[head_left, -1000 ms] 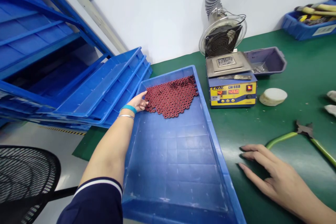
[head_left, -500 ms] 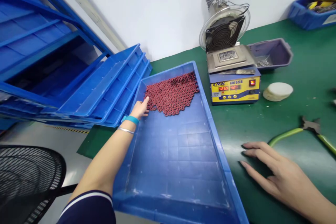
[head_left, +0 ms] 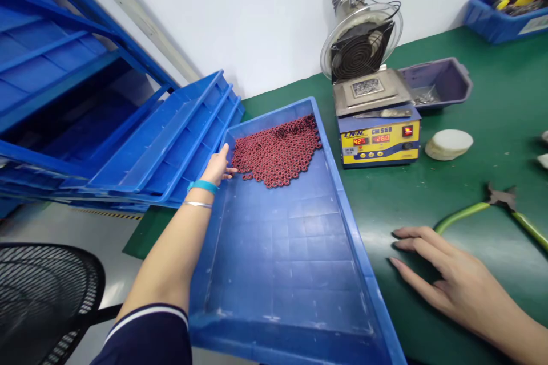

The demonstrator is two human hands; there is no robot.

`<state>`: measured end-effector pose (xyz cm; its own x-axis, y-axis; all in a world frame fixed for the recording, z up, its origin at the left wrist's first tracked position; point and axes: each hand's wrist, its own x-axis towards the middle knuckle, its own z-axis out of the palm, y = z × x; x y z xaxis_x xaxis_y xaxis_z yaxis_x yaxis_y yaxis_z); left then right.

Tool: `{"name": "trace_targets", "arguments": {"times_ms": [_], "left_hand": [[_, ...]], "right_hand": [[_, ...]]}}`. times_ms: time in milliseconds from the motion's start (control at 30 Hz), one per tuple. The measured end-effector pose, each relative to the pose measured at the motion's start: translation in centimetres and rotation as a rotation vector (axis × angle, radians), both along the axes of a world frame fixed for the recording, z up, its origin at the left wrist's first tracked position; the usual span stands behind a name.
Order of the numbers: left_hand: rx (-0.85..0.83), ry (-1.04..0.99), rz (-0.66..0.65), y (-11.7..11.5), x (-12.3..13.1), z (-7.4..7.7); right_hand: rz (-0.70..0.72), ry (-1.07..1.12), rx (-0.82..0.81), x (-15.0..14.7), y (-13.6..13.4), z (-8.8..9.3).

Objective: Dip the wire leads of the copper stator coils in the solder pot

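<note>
My left hand, with a teal band and a silver bangle at the wrist, is at the left wall of a large blue plastic tray. Its thumb and fingers are apart, with the fingertips beside a packed patch of small round red-and-black parts at the tray's far end. A few parts sit slightly loose near those fingertips. On the green tabletop to the right, my right hand lies open and holds nothing. Just beyond it are green-handled cutting pliers with their handles spread.
Behind the tray stands a yellow-fronted solder pot with a fume fan over it. A white oval pad, a purple bin and a blue tool bin are to the right. Stacked blue trays and a black fan are at left.
My left hand has drawn back slightly left from the edge of the red-and-black parts toward the tray's wall. My right hand stays in place. The view has shifted a little.
</note>
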<state>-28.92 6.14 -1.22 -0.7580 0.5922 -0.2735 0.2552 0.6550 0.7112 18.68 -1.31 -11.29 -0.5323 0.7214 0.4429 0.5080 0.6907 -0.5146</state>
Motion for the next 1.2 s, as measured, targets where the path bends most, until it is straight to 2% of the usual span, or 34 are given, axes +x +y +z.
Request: {"name": "trace_targets", "arguments": {"times_ms": [133,267,433,600,900,1033,1200], "left_hand": [[-0.071,-0.018,-0.001,2.5,-0.7,0.0],[-0.166,-0.007,-0.006,3.9,-1.2,-0.5],[-0.19,0.057,-0.027,4.1,-1.7,-0.8],[-0.145,0.198,-0.052,4.5,-1.9,-0.8],[-0.166,0.129,-0.053,5.3,-1.5,-1.2],[-0.14,0.038,-0.054,5.0,-1.9,-0.7],[-0.098,0.008,-0.06,4.1,-2.4,1.1]], "right_hand": [[0.0,-0.013,0.014,0.0,0.0,0.1],[0.004,-0.002,-0.001,-0.1,0.0,0.2],[0.003,0.028,-0.003,-0.1,0.0,0.2],[0.012,0.016,0.018,-0.1,0.0,0.1],[0.018,-0.003,0.026,0.0,0.0,0.0],[0.016,-0.001,0.015,0.0,0.0,0.0],[0.007,0.009,-0.008,-0.1,-0.1,0.0]]}}
